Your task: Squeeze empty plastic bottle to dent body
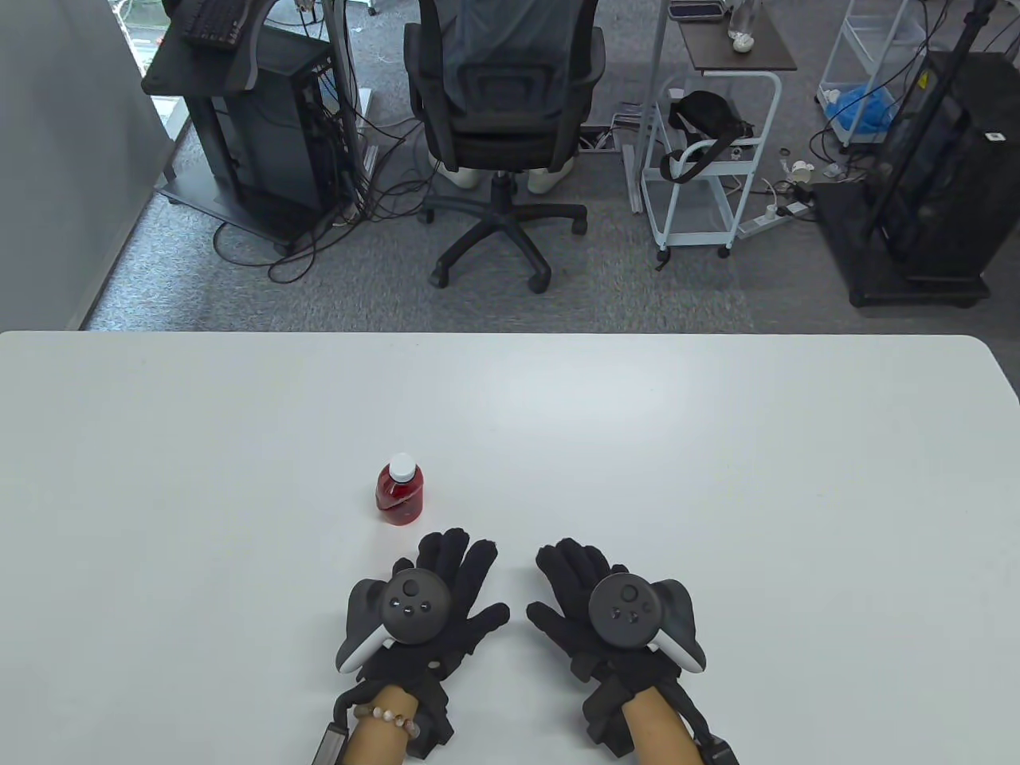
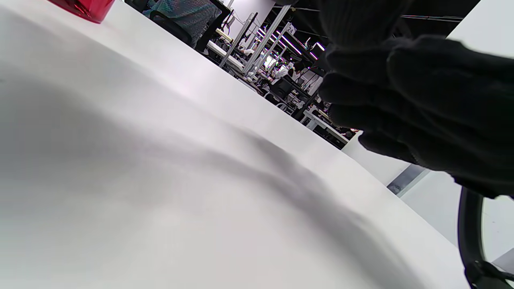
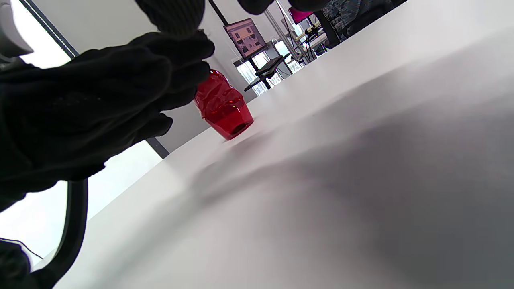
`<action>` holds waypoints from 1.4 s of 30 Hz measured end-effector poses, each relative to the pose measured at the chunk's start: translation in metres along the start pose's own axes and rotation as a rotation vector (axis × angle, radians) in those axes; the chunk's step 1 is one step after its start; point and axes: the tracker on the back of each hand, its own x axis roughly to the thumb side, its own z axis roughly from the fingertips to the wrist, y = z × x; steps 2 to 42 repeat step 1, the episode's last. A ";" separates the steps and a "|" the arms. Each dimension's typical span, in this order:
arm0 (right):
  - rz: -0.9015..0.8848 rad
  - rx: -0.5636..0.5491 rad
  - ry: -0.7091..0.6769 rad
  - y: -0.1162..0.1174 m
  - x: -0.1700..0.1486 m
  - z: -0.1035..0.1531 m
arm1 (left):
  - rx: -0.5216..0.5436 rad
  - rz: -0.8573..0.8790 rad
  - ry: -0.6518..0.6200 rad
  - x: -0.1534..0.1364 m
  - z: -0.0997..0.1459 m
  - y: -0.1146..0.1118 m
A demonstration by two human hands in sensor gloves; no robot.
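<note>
A small red plastic bottle (image 1: 399,490) with a white cap stands upright on the white table (image 1: 717,446), a little left of centre. Its base shows at the top left of the left wrist view (image 2: 82,8), and its red body shows in the right wrist view (image 3: 223,106). My left hand (image 1: 446,586) lies flat on the table just in front of the bottle, fingers spread, holding nothing. My right hand (image 1: 578,586) lies flat beside it to the right, also holding nothing. Neither hand touches the bottle.
Beyond the table's far edge stand an office chair (image 1: 502,119), a computer stand (image 1: 255,119) and a white trolley (image 1: 709,159) on the carpet.
</note>
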 end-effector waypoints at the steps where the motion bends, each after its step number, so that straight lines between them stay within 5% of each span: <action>1: -0.002 0.002 0.000 0.000 0.000 0.000 | -0.003 0.000 0.001 0.000 0.000 0.000; 42: -0.002 0.002 0.000 0.000 0.000 0.000 | -0.003 0.000 0.001 0.000 0.000 0.000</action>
